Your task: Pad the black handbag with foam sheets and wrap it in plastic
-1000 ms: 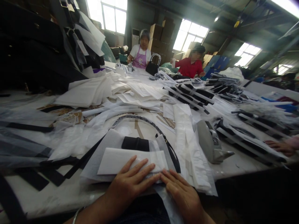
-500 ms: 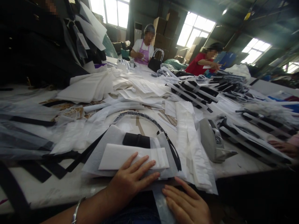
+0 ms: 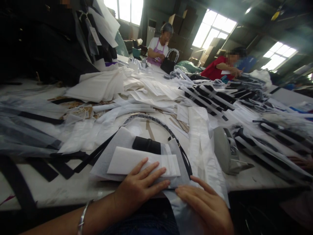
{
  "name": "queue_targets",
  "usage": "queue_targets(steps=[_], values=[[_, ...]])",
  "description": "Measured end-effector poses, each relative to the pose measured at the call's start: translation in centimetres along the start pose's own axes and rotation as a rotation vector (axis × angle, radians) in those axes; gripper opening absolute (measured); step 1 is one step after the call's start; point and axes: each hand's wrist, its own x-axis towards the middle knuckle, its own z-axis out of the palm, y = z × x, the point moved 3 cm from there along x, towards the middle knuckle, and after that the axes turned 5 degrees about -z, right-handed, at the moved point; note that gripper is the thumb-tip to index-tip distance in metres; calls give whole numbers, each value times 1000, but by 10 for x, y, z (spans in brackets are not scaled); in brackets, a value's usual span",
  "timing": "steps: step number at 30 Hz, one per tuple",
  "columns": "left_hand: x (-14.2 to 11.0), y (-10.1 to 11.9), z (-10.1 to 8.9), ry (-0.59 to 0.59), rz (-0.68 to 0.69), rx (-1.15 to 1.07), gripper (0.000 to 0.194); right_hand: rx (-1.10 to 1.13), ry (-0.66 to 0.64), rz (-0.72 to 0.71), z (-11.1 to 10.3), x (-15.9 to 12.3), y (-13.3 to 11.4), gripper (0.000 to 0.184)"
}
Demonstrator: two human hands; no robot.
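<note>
A black handbag [image 3: 146,145] lies on the table in front of me. Its curved handle [image 3: 156,119] is wrapped in clear film. Translucent white paper [image 3: 102,161] covers much of the bag, with a folded white foam sheet [image 3: 122,161] on top. My left hand [image 3: 144,182] rests flat on that foam sheet, fingers spread. My right hand [image 3: 205,202] lies at the bag's lower right edge, fingers stretched out over a thin translucent sheet [image 3: 179,209] that hangs over the table edge. The far end of that sheet is hidden under the hand.
A grey tape dispenser [image 3: 226,151] stands to the right, beside a stack of white plastic wrapping [image 3: 199,143]. Wrapped black pieces [image 3: 264,151] are piled farther right. Loose white sheets [image 3: 102,83] spread behind. Two co-workers [image 3: 157,49] are across the table; another person's hand shows at right.
My right hand has moved slightly up and right, its fingertips nearer the bag's lower edge. The left hand stays on the foam sheet. The whole view has shifted a little.
</note>
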Motion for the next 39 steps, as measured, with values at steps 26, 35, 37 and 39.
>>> queue_targets(steps=[26, 35, 37, 39], values=[[2, -4, 14, 142, -17, -34, 25, 311, -229, 838, 52, 41, 75, 17], [14, -1, 17, 117, -14, 81, 31, 331, -292, 914, 61, 40, 85, 24], [18, 1, 15, 93, 2, 104, 32, 310, -291, 919, 61, 41, 87, 31], [23, 3, 12, 56, 38, 143, 31, 296, -288, 928, 62, 43, 88, 34]])
